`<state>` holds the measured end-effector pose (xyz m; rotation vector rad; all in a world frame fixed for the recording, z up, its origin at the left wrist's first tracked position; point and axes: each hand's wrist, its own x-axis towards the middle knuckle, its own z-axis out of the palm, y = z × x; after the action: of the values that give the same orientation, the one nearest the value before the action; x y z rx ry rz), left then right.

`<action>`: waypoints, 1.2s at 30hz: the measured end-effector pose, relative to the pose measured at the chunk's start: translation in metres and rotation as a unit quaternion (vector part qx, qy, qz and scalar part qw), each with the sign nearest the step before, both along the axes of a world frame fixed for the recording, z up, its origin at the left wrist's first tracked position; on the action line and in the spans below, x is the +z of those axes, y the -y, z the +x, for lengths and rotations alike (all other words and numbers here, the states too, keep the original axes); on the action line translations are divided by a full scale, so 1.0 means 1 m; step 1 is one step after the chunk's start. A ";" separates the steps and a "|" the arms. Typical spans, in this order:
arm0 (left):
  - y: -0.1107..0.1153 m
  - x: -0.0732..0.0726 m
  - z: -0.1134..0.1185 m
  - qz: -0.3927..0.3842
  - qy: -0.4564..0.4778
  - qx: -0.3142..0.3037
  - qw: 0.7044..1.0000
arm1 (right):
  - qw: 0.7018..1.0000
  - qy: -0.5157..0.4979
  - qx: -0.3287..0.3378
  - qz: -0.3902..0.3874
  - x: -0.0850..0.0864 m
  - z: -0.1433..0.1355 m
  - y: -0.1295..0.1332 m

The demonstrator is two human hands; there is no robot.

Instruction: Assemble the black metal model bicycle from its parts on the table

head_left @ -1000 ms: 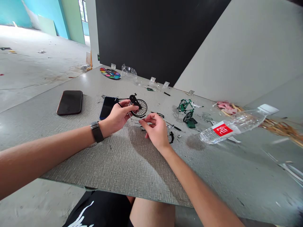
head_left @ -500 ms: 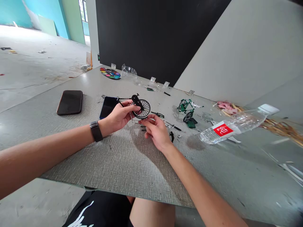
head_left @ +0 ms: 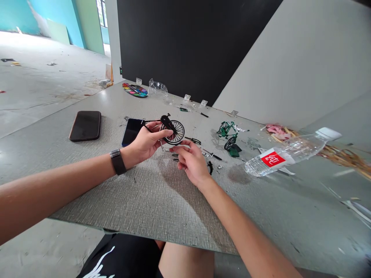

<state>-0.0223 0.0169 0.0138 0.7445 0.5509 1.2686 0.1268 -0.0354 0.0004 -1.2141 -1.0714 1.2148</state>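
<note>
My left hand [head_left: 150,139] is closed around a black model bicycle part [head_left: 167,122], a frame piece with a spoked wheel [head_left: 177,132], held just above the table. The thumb presses near the wheel's hub. Just below the wheel is my right hand [head_left: 189,156], its thumb and forefinger pinched close to the tyre's lower edge; whatever lies between them is too small to make out. Behind and beside the right hand lie loose parts: a black curved piece [head_left: 193,140], silver handlebars [head_left: 212,154] and a black curved mudguard-like piece [head_left: 210,167].
A green model bicycle [head_left: 228,133] stands to the right. Beyond it a clear water bottle [head_left: 290,152] lies tilted. Two dark phones, one a black phone [head_left: 85,125] and one a blue-black phone [head_left: 131,132], lie left. A paint palette [head_left: 135,90] and clear plastic packaging [head_left: 158,88] sit at the back.
Almost nothing differs. The wheel and frame piece in my left hand have shifted very slightly; my right hand keeps its place below the wheel.
</note>
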 end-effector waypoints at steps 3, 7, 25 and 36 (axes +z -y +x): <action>0.000 0.000 0.001 -0.011 -0.004 0.012 1.000 | 0.998 0.051 0.035 0.009 -0.003 0.000 0.001; -0.007 -0.003 0.001 -0.033 -0.007 0.086 0.996 | 0.959 0.234 -0.066 0.144 -0.004 -0.001 0.004; 0.008 -0.004 0.008 -0.077 -0.040 0.027 0.996 | 0.781 0.524 0.069 0.331 0.004 -0.006 0.008; 0.004 -0.016 0.008 -0.009 -0.068 0.051 0.996 | 0.754 0.523 0.032 0.396 0.003 -0.013 0.014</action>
<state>-0.0147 0.0128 -0.0025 0.7996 0.7178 1.3127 0.1135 -0.0497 0.0035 -1.1017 -2.1575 -0.1114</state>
